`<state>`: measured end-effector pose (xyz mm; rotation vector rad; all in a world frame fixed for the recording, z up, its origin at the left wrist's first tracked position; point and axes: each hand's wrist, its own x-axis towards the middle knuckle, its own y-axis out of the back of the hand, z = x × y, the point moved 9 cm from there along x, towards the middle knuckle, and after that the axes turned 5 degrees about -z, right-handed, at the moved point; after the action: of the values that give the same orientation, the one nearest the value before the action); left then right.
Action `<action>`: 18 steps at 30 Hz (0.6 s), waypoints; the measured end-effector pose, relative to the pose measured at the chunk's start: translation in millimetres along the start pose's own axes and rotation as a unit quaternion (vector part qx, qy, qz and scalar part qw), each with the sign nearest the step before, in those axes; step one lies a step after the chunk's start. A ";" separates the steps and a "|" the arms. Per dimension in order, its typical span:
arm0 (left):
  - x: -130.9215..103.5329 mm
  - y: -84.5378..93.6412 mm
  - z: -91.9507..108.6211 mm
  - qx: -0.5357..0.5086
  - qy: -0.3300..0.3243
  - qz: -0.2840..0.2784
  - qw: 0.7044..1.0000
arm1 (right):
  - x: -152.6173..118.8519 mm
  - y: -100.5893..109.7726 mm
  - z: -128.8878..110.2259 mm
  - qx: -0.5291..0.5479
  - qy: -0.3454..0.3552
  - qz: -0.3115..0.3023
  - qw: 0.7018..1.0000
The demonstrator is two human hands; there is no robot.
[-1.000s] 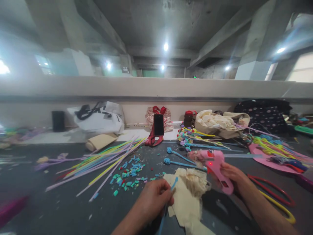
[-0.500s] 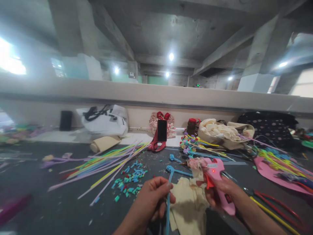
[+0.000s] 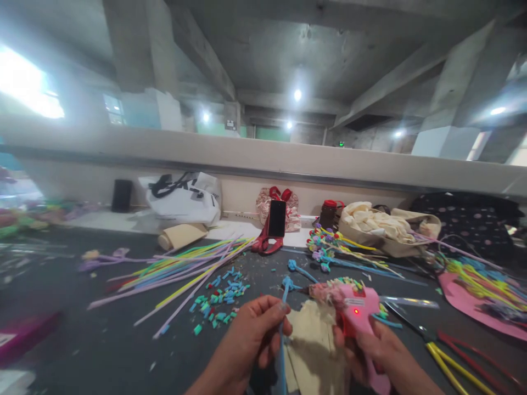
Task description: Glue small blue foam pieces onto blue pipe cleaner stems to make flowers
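Note:
Between thumb and fingers, my left hand (image 3: 257,332) pinches a blue pipe cleaner (image 3: 282,351) that stands roughly upright, its top end curled into a knot. My right hand (image 3: 370,348) is wrapped round the handle of a pink hot glue gun (image 3: 357,307) whose red light is on. The gun's nozzle points left, close to the pipe cleaner's knotted top; whether it touches I cannot tell. Another blue pipe cleaner with a knotted end (image 3: 293,266) lies just behind. Under the hands is a piece of beige cloth (image 3: 313,351).
Cut blue and green bits (image 3: 222,296) and a fan of coloured pipe cleaners (image 3: 185,269) lie left. Yellow- and red-handled scissors (image 3: 442,356) are at right. Behind stand a phone (image 3: 277,218), a white bag (image 3: 185,197) and a cloth-filled beige basket (image 3: 376,230).
The glue gun has moved down and left, bringing its nozzle to the knotted top of the pipe cleaner. My left hand keeps its pinch. The view has shifted slightly.

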<state>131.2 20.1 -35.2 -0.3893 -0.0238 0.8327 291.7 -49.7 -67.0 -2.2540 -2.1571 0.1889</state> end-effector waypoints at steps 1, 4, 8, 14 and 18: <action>-0.8 -2.9 -0.9 0.002 0.004 -0.009 1.000 | 1.9 -4.3 1.1 -0.011 -0.001 -0.001 1.000; -1.9 -6.5 -3.6 0.020 0.010 -0.009 1.000 | 4.1 -19.3 -3.0 -0.026 0.012 -0.007 1.000; 1.5 -8.9 -8.6 0.049 0.001 -0.013 0.999 | 2.5 -36.7 -9.9 -0.011 0.015 -0.028 0.999; 5.0 -17.9 -16.1 0.034 0.003 -0.053 0.998 | 0.2 -43.7 -12.9 -0.042 0.018 -0.042 0.998; 3.9 -23.4 -18.7 0.029 0.019 -0.057 0.998 | -1.3 -45.4 -25.2 -0.110 0.054 -0.041 0.992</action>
<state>153.8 2.6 -45.0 -0.3462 0.0131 0.7124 249.0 -47.0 -37.6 -2.2143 -2.3098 -0.1779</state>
